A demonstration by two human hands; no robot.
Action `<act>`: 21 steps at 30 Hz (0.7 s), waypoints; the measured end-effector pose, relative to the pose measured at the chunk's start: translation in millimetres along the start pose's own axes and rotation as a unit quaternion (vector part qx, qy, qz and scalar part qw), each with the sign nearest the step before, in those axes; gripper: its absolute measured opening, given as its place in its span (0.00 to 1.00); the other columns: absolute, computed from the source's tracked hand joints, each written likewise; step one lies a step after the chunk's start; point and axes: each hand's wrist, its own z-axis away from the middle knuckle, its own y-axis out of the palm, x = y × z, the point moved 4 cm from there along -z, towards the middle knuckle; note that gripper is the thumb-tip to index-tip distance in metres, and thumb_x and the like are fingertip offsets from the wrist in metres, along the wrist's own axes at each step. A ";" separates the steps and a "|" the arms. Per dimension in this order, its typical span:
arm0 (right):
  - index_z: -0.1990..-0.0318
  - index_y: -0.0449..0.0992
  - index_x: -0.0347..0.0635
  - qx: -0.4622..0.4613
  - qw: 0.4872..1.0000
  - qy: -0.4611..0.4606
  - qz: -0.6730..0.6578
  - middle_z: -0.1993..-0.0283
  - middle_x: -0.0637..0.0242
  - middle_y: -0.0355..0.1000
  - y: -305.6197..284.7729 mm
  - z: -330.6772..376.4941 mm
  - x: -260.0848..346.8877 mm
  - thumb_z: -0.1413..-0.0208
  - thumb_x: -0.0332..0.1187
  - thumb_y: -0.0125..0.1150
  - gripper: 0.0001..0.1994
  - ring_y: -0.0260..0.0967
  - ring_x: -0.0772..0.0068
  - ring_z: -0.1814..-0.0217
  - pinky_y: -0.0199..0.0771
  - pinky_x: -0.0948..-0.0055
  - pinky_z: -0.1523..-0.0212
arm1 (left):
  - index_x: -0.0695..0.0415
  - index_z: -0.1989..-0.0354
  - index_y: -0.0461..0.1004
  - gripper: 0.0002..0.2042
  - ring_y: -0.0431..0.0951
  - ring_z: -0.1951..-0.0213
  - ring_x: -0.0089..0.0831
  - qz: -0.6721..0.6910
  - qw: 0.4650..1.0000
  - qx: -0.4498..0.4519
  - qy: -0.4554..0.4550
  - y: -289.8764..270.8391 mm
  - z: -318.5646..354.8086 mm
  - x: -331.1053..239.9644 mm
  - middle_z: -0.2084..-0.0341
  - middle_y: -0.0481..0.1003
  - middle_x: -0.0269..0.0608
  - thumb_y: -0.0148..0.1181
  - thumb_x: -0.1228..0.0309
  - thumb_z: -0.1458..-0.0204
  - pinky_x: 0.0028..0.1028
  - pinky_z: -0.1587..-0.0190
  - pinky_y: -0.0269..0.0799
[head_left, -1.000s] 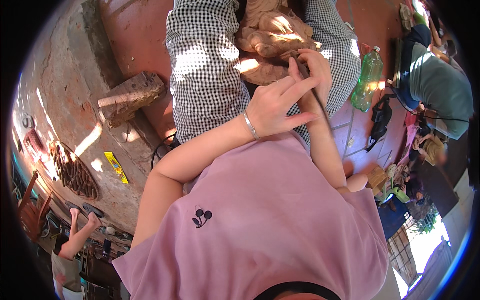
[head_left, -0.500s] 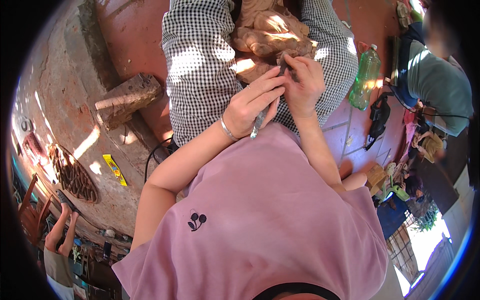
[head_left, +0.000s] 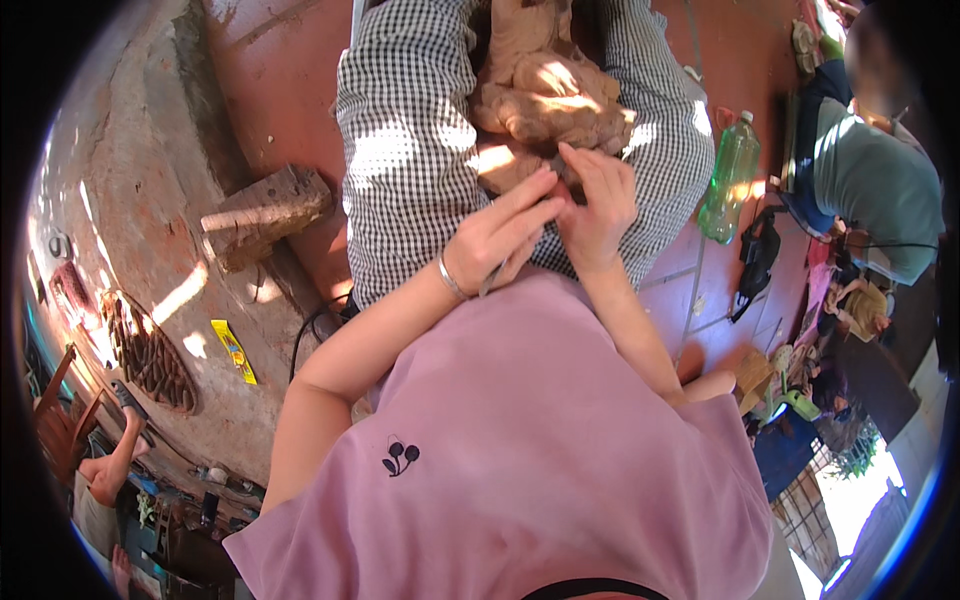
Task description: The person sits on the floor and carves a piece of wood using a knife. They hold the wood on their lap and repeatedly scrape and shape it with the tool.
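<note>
A brown carved figure (head_left: 550,95), apparently wood, lies between my knees with its folded, rounded forms facing up. At its near end my two hands come together. My left hand (head_left: 497,232), a silver bangle on its wrist, is closed around a slim grey carving tool (head_left: 490,279); the tool's rear end shows below the palm, and the fingers cover the rest. My right hand (head_left: 598,210) is bent in a pinch against the carving's near edge, thumb close to the left fingertips. What lies between the right fingers is hidden.
A rough block (head_left: 265,215) rests on the ledge at left, near a yellow packet (head_left: 233,351) and a bundle of brown sticks (head_left: 150,350). To the right stand a green plastic bottle (head_left: 730,178) and a black pouch (head_left: 757,262). Another person (head_left: 875,190) sits beyond.
Both hands have shifted slightly toward me, and the right hand's fingers have straightened somewhat. The left hand has turned, so less of the tool shows beneath it.
</note>
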 end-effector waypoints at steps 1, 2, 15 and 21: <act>0.54 0.82 0.45 -0.005 1.000 0.004 -0.013 0.63 0.68 0.77 0.3 -0.2 0.4 0.62 0.26 0.72 0.22 0.72 0.59 0.57 0.77 0.64 0.57 | 0.70 0.49 0.76 0.13 0.75 0.41 0.55 0.011 1.000 -0.002 -0.002 0.9 -1.1 -1.9 0.42 0.72 0.66 0.52 0.81 0.41 0.39 0.40 0.74; 0.53 0.82 0.44 -0.010 1.000 0.007 -0.027 0.62 0.67 0.77 0.5 0.0 -0.3 0.62 0.27 0.72 0.22 0.72 0.58 0.57 0.76 0.64 0.57 | 0.69 0.49 0.76 0.13 0.75 0.41 0.55 0.021 1.000 -0.004 -0.004 2.3 -2.1 -3.8 0.42 0.71 0.67 0.51 0.79 0.40 0.39 0.40 0.74; 0.53 0.72 0.37 -0.044 0.922 0.238 -0.302 0.61 0.62 0.73 31.7 37.4 -32.8 0.35 0.36 0.60 0.11 0.72 0.65 0.56 0.74 0.65 0.52 | 0.60 0.35 0.67 0.36 0.64 0.32 0.50 -0.044 0.992 0.090 0.075 -22.7 -31.5 2.5 0.33 0.63 0.56 0.59 0.81 0.61 0.51 0.32 0.60; 0.53 0.72 0.35 0.004 0.931 0.212 -0.298 0.59 0.63 0.74 22.5 -30.1 -55.9 0.29 0.35 0.51 0.10 0.71 0.72 0.58 0.74 0.73 0.54 | 0.61 0.35 0.63 0.32 0.53 0.28 0.58 -0.318 0.939 -0.088 -0.094 -94.0 -112.6 87.5 0.32 0.58 0.60 0.61 0.74 0.52 0.57 0.31 0.53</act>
